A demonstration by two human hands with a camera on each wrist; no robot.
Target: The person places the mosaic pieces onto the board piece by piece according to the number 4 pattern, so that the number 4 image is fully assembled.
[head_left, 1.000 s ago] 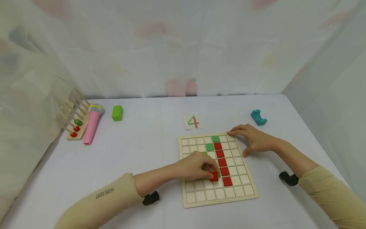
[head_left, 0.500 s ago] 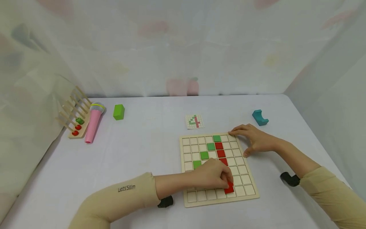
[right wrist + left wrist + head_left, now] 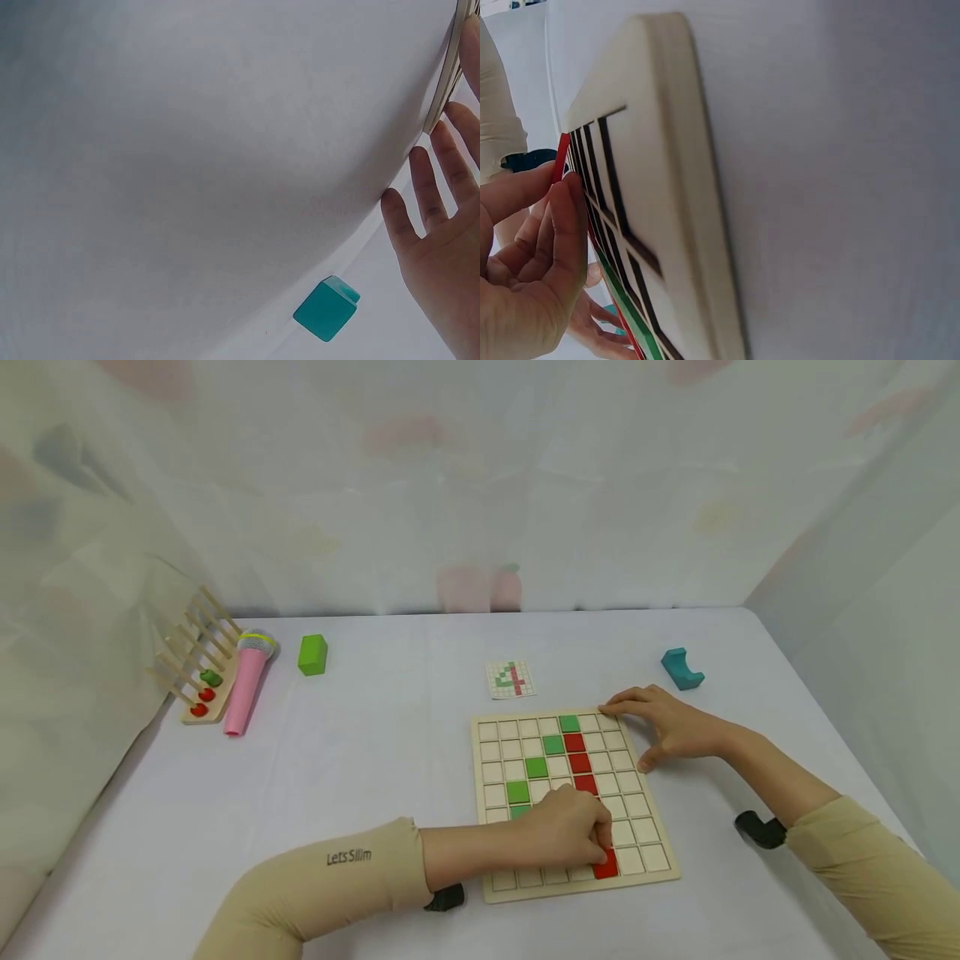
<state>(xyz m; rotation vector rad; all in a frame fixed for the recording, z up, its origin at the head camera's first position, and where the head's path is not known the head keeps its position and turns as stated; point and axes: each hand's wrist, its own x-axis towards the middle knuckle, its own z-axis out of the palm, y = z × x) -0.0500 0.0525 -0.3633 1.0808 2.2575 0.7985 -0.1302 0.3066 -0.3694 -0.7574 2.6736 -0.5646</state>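
A square wooden grid board (image 3: 632,860) lies on the table, with green and red square tiles in some of its cells. Between thumb and fingers, my left hand (image 3: 564,831) pinches a red tile (image 3: 606,866) at the bottom row; in the left wrist view that tile (image 3: 560,156) stands tilted against the board. The left hand covers part of the red column and the lower green tiles. At the board's upper right, my right hand (image 3: 670,727) rests with spread fingers, thumb by the right edge and fingertips at the top corner.
A small card (image 3: 510,680) with a green and red figure 4 lies behind the board. To the left are a pegged wooden stand (image 3: 208,700), a pink toy microphone (image 3: 244,689) and a green block (image 3: 312,655). A teal curved block (image 3: 681,669) lies at the back right.
My left hand has carried the red tile right and toward the front edge, down to the bottom row below the other red tiles. The right hand has stayed at the board's corner.
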